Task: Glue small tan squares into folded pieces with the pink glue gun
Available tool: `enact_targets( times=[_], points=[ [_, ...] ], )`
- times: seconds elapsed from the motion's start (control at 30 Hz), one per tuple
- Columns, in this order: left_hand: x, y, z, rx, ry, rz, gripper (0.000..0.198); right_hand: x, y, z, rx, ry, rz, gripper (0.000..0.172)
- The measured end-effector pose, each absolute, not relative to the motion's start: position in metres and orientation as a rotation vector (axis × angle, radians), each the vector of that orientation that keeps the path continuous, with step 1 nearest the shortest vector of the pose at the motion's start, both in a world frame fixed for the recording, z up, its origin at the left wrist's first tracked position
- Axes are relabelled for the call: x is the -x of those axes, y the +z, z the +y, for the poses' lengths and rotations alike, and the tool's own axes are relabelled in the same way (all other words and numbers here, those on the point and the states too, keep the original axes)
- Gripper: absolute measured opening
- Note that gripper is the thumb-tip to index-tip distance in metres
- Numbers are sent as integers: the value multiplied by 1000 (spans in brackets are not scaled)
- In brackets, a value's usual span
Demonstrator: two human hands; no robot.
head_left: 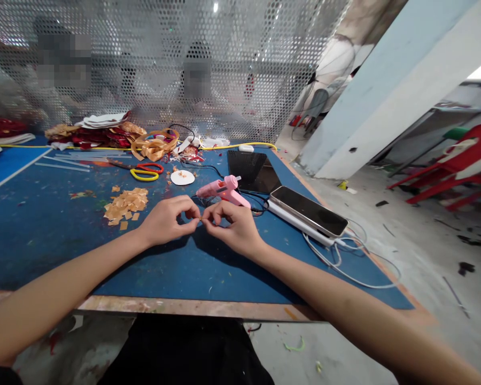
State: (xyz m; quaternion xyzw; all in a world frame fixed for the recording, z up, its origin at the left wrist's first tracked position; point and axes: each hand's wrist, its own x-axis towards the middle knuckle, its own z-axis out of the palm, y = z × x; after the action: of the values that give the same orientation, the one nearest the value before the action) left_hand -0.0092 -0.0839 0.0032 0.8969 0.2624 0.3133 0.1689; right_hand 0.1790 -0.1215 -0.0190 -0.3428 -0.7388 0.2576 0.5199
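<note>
My left hand (173,218) and my right hand (234,224) meet fingertip to fingertip above the blue table mat (160,272). Both are pinched on one tiny orange-gold piece (201,218), mostly hidden by the fingers; it resembles the ribbon pieces nearby. Left of my left hand lies a loose pile of small gold ribbon pieces (127,205). Just beyond my right hand rests a pink glue gun (224,190). A white round disc (183,177) with small orange bits on it lies behind my left hand.
Scissors with red and yellow handles (146,172) and clear glue sticks (70,162) lie further back. Gold ribbon (156,145) and red fabric stand along the perforated metal screen (160,69). At right are a phone (308,210) on a white bar, looped white cables (356,280) and a black tablet-like panel (252,170).
</note>
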Motion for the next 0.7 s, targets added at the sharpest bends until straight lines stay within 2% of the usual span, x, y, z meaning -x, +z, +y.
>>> enact_targets(
  times=[0.3, 0.47, 0.7],
  points=[
    [13, -1, -81, -2841, 965, 571, 7, -184, -23, -122, 716, 255, -2006, 25],
    [15, 2, -81, -2973, 879, 511, 12, -183, -25, -123, 686, 161, -2076, 24],
    [12, 0, -87, -2953, 956, 517, 11, -181, -25, -124, 586, -221, -2179, 24]
  ],
)
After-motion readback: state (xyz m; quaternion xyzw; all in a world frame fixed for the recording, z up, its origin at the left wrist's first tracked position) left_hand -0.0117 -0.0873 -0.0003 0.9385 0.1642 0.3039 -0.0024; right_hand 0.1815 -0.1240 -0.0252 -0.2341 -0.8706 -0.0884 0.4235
